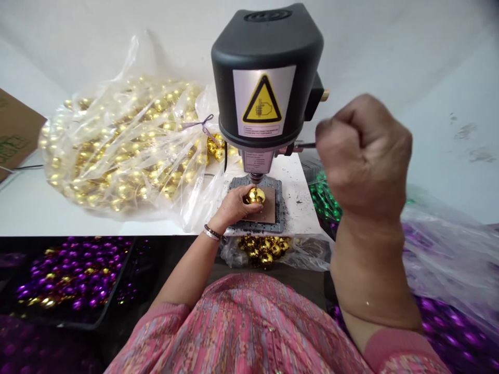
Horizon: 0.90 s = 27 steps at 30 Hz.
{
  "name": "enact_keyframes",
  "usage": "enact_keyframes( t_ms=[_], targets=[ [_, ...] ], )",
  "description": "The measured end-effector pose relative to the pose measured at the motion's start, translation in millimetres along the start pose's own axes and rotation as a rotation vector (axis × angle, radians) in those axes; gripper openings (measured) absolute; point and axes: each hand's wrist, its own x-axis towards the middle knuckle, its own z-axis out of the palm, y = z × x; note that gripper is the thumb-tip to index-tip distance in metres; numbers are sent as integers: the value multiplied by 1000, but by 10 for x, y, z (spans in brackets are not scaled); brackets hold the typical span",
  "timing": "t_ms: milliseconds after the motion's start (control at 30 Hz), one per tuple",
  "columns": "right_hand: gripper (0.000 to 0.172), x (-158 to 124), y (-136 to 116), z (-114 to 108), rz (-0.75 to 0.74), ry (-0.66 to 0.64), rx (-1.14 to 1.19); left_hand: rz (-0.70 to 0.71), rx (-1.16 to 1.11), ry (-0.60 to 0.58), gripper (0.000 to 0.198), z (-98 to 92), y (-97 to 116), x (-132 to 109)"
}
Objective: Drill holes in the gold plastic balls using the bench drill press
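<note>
My left hand [234,208] holds a shiny gold bauble [255,196] down on a brown pad [267,208] on the grey base of a bench drill [267,78]. The drill's chuck and bit come down to the top of the bauble, and the bit's tip is hidden at the contact point. My right hand [364,156] is raised in a fist at the right of the drill. A thin metal feed lever [304,146] runs from the drill head into that fist, and its end is hidden by my fingers.
A clear plastic bag of gold baubles [125,150] lies behind the drill on a white table [97,221]. More gold baubles [263,250] sit in plastic below the table edge. A tray of purple baubles [74,272] is at lower left, green baubles [325,200] at right, and a cardboard box [15,130] at far left.
</note>
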Motion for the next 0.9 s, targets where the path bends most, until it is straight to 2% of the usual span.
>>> enact_keyframes(
  t_ms=[133, 267, 333, 500, 567, 767, 900],
  targets=[
    [16, -284, -29, -74, 41, -80, -136, 13, 12, -5, 37, 4, -2, -6],
    [19, -485, 80, -28, -11, -151, -82, 21, 28, -4, 32, -2, 24, -11],
    [20, -565, 155, 26, -32, -113, -65, 20, 45, -10, 31, -7, 49, -13],
    [21, -714, 282, 196, -43, 125, -67, 13, 71, -19, 33, -13, 96, -20],
    [22, -748, 319, 252, -74, 179, -64, 13, 86, -11, 33, -14, 101, -25],
    [16, -819, 478, 340, -187, 194, -35, 15, 115, -7, 32, -15, 98, -37],
    [16, -875, 616, 393, -207, 206, 27, 12, 97, -11, 33, -14, 117, -43]
  ],
)
